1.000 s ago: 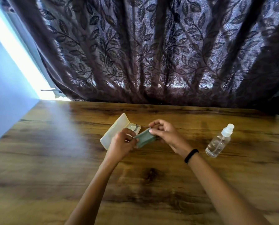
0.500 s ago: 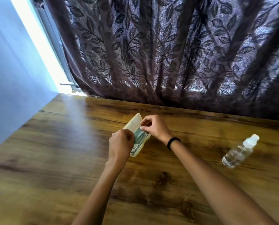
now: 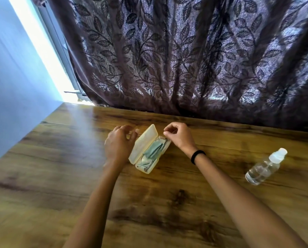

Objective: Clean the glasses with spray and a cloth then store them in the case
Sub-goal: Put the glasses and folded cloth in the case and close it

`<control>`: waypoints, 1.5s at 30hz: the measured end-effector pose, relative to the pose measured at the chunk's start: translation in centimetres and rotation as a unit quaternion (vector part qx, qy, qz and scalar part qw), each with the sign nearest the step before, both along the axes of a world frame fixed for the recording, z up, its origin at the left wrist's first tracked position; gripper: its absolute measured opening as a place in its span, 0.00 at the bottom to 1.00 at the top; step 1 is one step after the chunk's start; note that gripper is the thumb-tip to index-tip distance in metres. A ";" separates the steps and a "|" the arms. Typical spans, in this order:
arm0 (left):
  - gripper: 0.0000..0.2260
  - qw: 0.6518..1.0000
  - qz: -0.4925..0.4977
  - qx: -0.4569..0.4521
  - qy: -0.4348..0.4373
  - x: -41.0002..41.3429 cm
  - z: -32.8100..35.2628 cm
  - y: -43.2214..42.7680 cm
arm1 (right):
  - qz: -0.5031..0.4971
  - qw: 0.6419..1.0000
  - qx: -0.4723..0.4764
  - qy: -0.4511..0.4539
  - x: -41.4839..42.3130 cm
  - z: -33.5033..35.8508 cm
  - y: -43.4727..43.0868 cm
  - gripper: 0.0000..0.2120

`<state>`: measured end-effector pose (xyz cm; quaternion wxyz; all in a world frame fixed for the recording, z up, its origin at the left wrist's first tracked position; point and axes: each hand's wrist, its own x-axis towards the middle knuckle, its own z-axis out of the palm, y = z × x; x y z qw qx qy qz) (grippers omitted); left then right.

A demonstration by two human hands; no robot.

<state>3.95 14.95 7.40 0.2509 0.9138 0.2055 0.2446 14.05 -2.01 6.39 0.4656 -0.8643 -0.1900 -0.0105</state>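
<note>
A cream glasses case (image 3: pixel 142 145) lies open on the wooden table (image 3: pixel 42 176), lid tipped up to the left. Inside it a folded green cloth (image 3: pixel 154 149) covers thin metal-framed glasses (image 3: pixel 147 164), whose wire shows at both ends. My left hand (image 3: pixel 118 144) hovers just left of the lid, fingers loosely spread near its top edge, blurred. My right hand (image 3: pixel 178 136) is above the case's far right end, fingers curled with the tips pinched together; nothing shows between them. A clear spray bottle (image 3: pixel 265 167) with a white cap lies on its side at the right.
A dark leaf-patterned curtain (image 3: pixel 185 59) hangs along the table's far edge. A pale blue wall (image 3: pixel 15 86) borders the table's left side, with a bright window strip beside it. A black band circles my right wrist.
Both hands have come off the cloth, which now lies in the case on top of the glasses. The left hand moved left of the lid, the right one lifted up and right.
</note>
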 end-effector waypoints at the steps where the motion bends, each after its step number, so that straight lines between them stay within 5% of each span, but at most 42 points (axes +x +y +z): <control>1: 0.15 0.997 -0.018 -0.052 0.053 0.5 -0.2 0.9 | -0.009 1.000 0.010 0.016 0.1 -0.2 -0.2 0.02; 6: 0.17 0.924 -0.112 -0.329 0.159 1.4 -0.9 3.0 | 0.031 0.982 0.078 0.169 -0.2 -1.9 -1.4 0.16; 12: 0.14 0.879 -0.174 -0.391 0.208 0.9 -1.2 3.0 | 0.109 0.967 0.044 0.228 -1.0 -2.9 -1.7 0.36; 21: 0.15 0.844 -0.236 -0.419 0.237 0.7 -1.2 2.9 | 0.076 0.982 0.035 0.169 -1.5 -4.0 -1.0 0.37; 28: 0.12 0.869 -0.233 -0.382 0.211 1.1 -1.1 1.2 | 0.066 0.986 0.021 0.150 -1.7 -3.9 -0.8 0.35; 35: 0.30 0.960 -0.143 -0.115 0.210 1.8 -2.1 -1.8 | 0.092 0.965 0.082 0.231 -1.7 -3.6 -1.9 0.33; 41: 0.32 0.969 -0.134 -0.040 0.206 1.4 -2.4 -2.9 | 0.085 0.910 0.230 0.335 -1.3 -3.9 -2.8 0.24; 45: 0.33 0.974 -0.130 0.018 0.186 0.6 -2.5 -3.8 | 0.065 0.912 0.238 0.328 -1.4 -4.0 -2.5 0.18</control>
